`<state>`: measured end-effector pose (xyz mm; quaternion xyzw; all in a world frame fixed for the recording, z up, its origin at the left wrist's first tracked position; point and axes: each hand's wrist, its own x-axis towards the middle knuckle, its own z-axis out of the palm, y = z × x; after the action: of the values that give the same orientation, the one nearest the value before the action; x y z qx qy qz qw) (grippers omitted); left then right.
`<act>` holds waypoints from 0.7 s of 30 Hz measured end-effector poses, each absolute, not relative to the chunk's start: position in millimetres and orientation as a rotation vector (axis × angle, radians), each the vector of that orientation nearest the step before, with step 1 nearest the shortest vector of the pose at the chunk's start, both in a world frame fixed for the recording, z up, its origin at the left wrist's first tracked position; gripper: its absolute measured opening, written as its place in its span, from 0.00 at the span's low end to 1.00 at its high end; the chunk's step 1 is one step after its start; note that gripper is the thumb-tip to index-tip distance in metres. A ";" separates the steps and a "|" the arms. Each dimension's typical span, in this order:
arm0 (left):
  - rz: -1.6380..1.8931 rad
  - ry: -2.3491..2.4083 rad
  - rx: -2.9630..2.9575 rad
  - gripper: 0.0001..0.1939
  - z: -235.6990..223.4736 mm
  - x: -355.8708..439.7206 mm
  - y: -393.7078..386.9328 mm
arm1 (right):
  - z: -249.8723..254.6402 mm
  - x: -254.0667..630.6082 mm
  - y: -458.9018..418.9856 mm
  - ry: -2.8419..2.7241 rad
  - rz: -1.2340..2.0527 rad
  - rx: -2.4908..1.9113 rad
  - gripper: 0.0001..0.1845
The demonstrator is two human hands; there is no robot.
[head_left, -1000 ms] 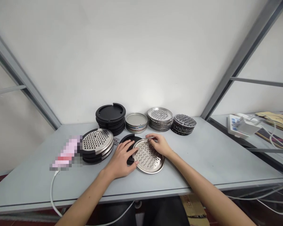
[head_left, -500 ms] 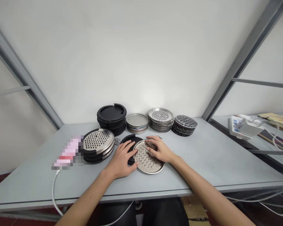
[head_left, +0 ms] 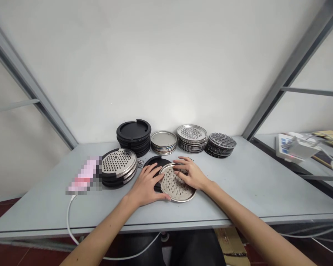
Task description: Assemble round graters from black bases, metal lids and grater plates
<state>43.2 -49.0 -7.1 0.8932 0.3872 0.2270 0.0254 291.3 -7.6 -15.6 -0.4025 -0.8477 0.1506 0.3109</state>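
Observation:
A round metal grater plate (head_left: 180,190) lies partly over a black ring-shaped holder (head_left: 158,161) near the middle of the table. My left hand (head_left: 147,186) rests with fingers spread on the holder and the plate's left rim, its thumb stretched along the near left edge. My right hand (head_left: 192,174) holds the plate at its far right side, fingers over the rim and thumb on the perforated face. Much of the holder is hidden under the plate and my left hand.
To the left is a stack of holders with grater plates fitted (head_left: 119,162), beside small wire clips (head_left: 140,163). Along the wall stand stacks of black holders (head_left: 133,131), plain discs (head_left: 163,138), grater plates (head_left: 192,133) and spiked discs (head_left: 222,141). A blurred pink object (head_left: 84,175) has a white cable.
My left thumb has slid right along the plate's near edge and stretched out. The right hand stays on the plate. The view has shifted slightly.

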 end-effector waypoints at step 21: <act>0.766 1.172 2.738 0.41 -8.3 42.2 -47.7 | -17.3 293.6 -6.1 -2.149 0.517 -1.080 0.19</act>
<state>42.2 -47.7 -8.3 0.8899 0.3809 0.2489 0.0334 293.6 -6.1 -17.3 -0.4139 -0.8232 0.1982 0.3342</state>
